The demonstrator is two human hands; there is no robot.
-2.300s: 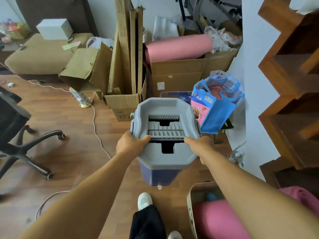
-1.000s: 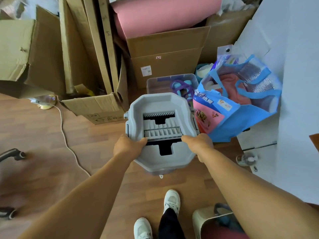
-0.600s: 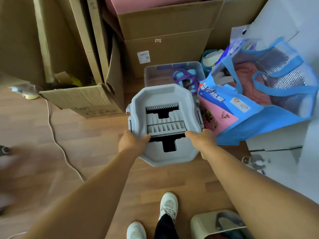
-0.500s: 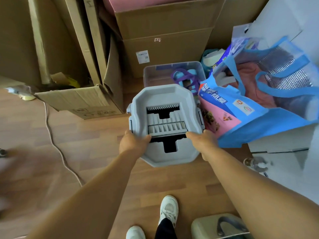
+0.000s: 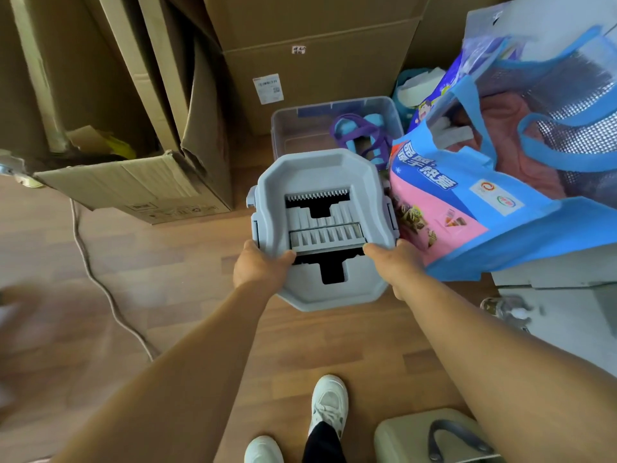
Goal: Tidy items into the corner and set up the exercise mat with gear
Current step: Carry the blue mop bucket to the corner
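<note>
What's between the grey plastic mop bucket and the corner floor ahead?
Both hands, left hand and right hand, grip the grey plastic mop bucket. A clear plastic bin sits directly ahead of it, a blue tote bag crowds its right side. Bare floor shows only left.

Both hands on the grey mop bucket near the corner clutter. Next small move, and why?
Probably lower the mop bucket straight down onto the wood floor. Left hand and right hand grip its near rim, and it already hangs beside the blue tote bag, before the clear bin.
</note>
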